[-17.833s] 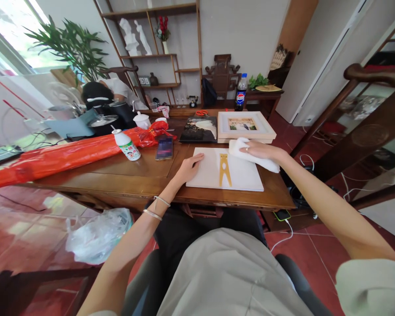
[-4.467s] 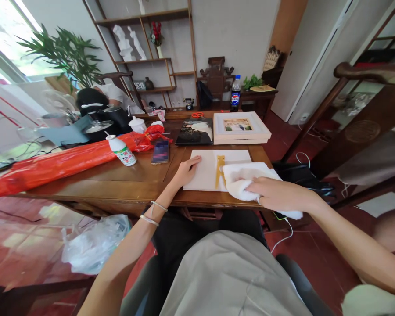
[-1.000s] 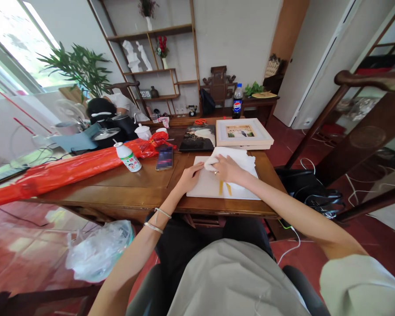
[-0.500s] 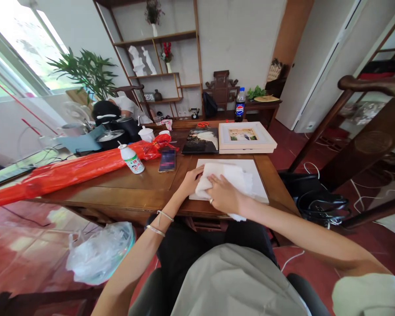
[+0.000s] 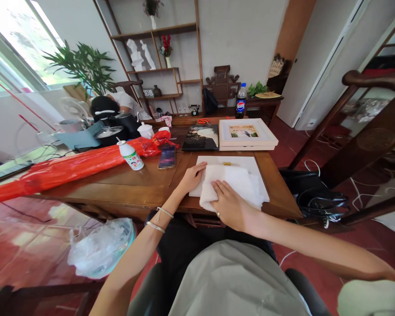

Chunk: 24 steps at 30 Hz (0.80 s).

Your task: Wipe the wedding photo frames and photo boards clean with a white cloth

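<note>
A white board or flat panel (image 5: 197,159) lies near the front edge of the wooden table, with a small gold mark close to its far edge. Spread over much of it is a folded white towel (image 5: 213,173). My right hand (image 5: 230,204) presses on the towel, fingers together and pointing left-forward; its thumb is hidden. On the board's left edge rests my left hand (image 5: 193,176), fingers extended beside the towel. I cannot see its thumb clearly. Beyond the board sit a black panel with a pale design (image 5: 200,137) and a cream box with a framed picture (image 5: 248,134).
To the left on the table (image 5: 145,186) are a phone (image 5: 167,157), a white-and-green bottle (image 5: 131,154) and a long red plastic-wrapped bundle (image 5: 75,164). A cola bottle (image 5: 241,102) stands at the back. A plastic bag (image 5: 100,248) is below left; a black bag (image 5: 319,197) is at right.
The towel lies flatter and nearer to me, uncovering the gold mark at the board's far side. My right hand has moved right and toward me; my left hand stays at the left edge.
</note>
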{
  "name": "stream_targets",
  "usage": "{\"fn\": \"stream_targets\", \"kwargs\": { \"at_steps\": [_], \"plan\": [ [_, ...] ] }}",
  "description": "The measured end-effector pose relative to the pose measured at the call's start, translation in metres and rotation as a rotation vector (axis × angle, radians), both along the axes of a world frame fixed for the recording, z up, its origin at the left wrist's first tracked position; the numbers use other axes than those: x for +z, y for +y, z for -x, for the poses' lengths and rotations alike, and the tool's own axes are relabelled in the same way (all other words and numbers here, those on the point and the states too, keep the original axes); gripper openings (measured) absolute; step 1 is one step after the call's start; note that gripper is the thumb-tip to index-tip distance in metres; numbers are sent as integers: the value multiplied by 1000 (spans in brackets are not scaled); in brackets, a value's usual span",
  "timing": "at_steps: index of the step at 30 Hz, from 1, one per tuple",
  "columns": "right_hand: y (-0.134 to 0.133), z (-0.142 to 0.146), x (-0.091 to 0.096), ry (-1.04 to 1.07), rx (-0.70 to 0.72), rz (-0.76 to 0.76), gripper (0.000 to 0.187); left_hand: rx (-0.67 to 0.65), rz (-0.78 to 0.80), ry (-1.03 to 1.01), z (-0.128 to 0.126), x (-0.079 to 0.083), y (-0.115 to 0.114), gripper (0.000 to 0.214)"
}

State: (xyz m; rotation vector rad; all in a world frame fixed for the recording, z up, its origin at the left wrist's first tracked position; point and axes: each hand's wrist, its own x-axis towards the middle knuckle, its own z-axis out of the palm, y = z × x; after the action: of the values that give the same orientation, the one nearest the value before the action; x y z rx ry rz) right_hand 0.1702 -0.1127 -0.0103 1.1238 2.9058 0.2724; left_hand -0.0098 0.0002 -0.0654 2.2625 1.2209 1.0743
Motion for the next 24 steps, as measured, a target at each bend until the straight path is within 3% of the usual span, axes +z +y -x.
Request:
{"fn": "stream_targets", "kwargs": {
  "at_steps": [3, 8, 14, 19, 24],
  "plan": [
    [20, -6, 6, 37, -3, 31, 37, 9, 23, 12, 0, 1, 0, 38],
    [86, -10, 24, 121, -80, 124, 29, -18, 13, 3, 0, 5, -2, 39],
    [144, 19, 37, 194, -131, 185, 33, -1, 6, 29, 0, 8, -4, 38],
    [161, 32, 44, 196, -140, 240, 35, 5, 8, 40, 2, 6, -2, 38],
    [153, -19, 42, 182, -193, 228, 37, 14, 28, 29, 3, 1, 0, 38]
  ]
}}
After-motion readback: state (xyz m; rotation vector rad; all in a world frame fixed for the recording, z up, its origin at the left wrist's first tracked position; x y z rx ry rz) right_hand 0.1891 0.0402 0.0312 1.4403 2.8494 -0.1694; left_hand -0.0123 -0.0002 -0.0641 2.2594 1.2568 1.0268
